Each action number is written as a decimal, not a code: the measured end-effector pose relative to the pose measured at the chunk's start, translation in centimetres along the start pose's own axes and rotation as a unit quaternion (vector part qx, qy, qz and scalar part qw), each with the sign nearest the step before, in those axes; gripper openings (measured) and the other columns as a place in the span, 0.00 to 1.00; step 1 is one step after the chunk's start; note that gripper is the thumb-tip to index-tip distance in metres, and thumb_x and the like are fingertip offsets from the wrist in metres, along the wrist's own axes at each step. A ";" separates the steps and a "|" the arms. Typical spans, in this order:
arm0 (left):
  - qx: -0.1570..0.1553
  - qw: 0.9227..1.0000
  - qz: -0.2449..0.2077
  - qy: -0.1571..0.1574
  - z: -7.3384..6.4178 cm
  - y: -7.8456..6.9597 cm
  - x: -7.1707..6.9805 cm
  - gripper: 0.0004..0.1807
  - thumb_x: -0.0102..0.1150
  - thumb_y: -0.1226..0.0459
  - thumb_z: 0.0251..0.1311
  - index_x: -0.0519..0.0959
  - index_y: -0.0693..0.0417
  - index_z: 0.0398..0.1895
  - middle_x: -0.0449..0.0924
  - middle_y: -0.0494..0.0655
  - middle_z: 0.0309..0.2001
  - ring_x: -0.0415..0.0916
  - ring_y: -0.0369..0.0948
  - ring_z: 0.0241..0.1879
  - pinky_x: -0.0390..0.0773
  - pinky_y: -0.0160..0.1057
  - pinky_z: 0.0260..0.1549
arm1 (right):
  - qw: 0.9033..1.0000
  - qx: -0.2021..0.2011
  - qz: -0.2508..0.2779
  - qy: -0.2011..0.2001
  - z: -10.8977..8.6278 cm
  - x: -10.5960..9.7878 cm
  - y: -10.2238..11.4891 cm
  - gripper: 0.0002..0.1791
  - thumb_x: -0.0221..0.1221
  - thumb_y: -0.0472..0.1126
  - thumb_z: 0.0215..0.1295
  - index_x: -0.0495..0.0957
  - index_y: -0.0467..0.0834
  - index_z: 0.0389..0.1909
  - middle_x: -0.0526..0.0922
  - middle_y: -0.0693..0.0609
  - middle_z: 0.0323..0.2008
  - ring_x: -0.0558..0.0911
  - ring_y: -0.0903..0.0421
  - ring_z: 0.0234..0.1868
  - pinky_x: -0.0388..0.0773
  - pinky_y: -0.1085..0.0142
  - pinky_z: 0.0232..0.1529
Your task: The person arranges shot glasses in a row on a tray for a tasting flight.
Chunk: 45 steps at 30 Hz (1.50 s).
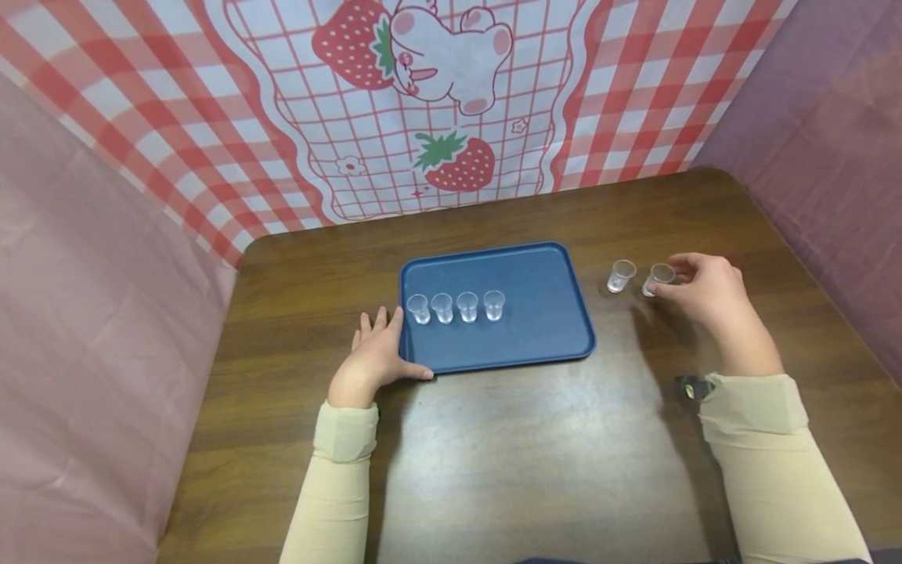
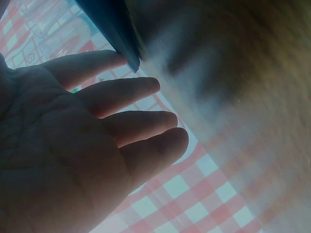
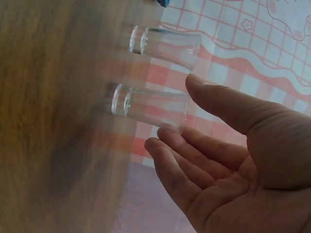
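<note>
My left hand [image 1: 373, 356] is spread at the near left corner of a blue tray [image 1: 535, 313], thumb along its front edge and index finger at its left side. In the left wrist view its fingers [image 2: 141, 133] are straight beside the tray's dark edge. A row of several clear shot glasses [image 1: 468, 307] stands upright on the tray. Over on the right, my right hand [image 1: 712, 294] has its thumb and fingers loosely around the rim of a clear shot glass [image 3: 155, 104] that stands on the table. Another shot glass [image 1: 621, 276] stands just left of it.
The brown wooden table [image 1: 521, 462] carries the tray near its middle. Behind it hangs a red-and-white checked cloth [image 1: 282, 141] with strawberries and a cartoon animal. Pink cloth [image 1: 92, 352] hangs at the left, purplish cloth [image 1: 824, 196] at the right.
</note>
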<state>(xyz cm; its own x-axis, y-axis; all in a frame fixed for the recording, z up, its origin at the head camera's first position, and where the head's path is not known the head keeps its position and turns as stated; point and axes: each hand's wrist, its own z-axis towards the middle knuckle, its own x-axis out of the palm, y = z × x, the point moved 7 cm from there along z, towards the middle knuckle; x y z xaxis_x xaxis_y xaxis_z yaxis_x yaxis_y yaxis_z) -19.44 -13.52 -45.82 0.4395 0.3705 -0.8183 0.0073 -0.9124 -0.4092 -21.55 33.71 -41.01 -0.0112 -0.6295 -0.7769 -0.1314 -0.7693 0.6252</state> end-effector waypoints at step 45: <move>0.002 1.000 -0.003 -0.007 -0.1 0.1 -0.2 0.71 0.81 0.41 0.43 0.46 0.57 0.83 0.36 0.65 0.80 0.25 0.66 0.76 0.36 0.62 0.72 | 0.999 -0.016 -0.007 -0.040 -0.9 -1.4 2.4 0.27 0.69 0.49 0.65 0.80 0.29 0.51 0.85 0.32 0.43 0.78 0.35 0.49 0.61 0.40 0.56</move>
<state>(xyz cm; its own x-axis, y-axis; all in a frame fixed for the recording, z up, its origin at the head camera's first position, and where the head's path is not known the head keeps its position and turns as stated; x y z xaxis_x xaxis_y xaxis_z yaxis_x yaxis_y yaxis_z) -19.40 -13.68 -45.65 0.4272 0.3779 -0.8214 0.0060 -0.9096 -0.4154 -20.96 32.65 -38.33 -0.0888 -0.6093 -0.7880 -0.1003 -0.7816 0.6157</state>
